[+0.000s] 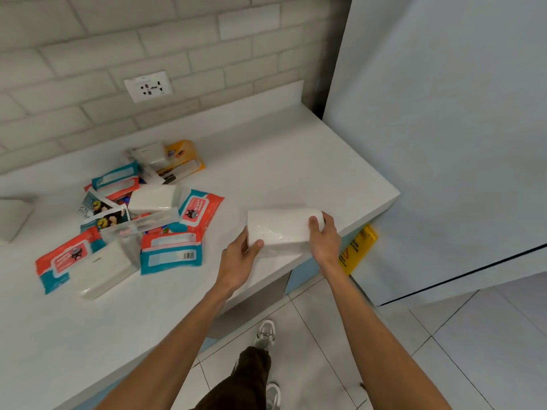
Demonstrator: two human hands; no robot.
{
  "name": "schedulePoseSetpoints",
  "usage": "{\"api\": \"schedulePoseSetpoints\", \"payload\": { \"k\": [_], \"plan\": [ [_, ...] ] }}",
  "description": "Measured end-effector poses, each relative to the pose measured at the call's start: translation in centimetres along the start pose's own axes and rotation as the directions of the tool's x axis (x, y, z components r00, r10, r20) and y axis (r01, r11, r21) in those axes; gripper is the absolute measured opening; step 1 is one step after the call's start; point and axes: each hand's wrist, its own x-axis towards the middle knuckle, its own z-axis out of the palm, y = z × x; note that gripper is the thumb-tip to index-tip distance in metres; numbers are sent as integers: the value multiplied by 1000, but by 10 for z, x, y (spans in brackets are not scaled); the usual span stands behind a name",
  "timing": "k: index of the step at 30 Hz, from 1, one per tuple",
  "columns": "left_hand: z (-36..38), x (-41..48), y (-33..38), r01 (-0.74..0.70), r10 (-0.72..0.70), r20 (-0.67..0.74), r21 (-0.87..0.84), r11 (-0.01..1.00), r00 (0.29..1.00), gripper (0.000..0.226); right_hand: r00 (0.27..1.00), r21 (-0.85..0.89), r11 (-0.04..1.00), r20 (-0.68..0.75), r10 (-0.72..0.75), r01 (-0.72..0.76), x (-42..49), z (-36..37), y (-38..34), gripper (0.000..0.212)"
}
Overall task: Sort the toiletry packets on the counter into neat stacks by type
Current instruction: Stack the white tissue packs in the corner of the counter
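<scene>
Both hands, left hand (240, 255) and right hand (324, 236), are gripping the ends of a white tissue pack (281, 229) near the counter (296, 161) edge, apart from the mixed pile (133, 217). Squaring it flat, well inside the edge, is probably giving later packs a steady base.

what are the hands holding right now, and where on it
Both hands hold one white tissue packet by its short ends: the left hand grips the left end, the right hand the right end, near the counter edge.
</scene>
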Motion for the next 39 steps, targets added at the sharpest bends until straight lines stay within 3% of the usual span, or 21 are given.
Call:
{"api": "schedulePoseSetpoints", "payload": {
  "k": [12, 22, 29, 32, 37, 39],
  "plan": [
    [43, 124, 44, 50, -45, 65, -66, 997, 997, 51, 998, 19, 999, -25, 50, -50, 93, -39, -14, 53],
    [85, 216, 58, 132, -128, 33, -150, 980, 991, 46, 1000, 67, 998, 27, 0, -2, 169, -67, -18, 56],
    [121, 266, 80, 143, -167, -67, -272, 951, 984, 42, 992, 124, 991, 111, -59, 45, 235, -90, -14, 59],
    [140, 287, 89, 121, -180, -145, -341, 932, 973, 53, 986, 101, 991, 133, -103, 90, 257, -98, -11, 58],
    [171, 302, 106, 201, -315, -208, -436, 877, 926, 90, 971, 4, 982, 150, -187, 188, 265, -107, -10, 61],
    [185, 291, 113, 195, -324, -207, -474, 858, 923, 90, 958, -66, 967, 169, -232, 246, 261, -111, -12, 63]
  ]
}}
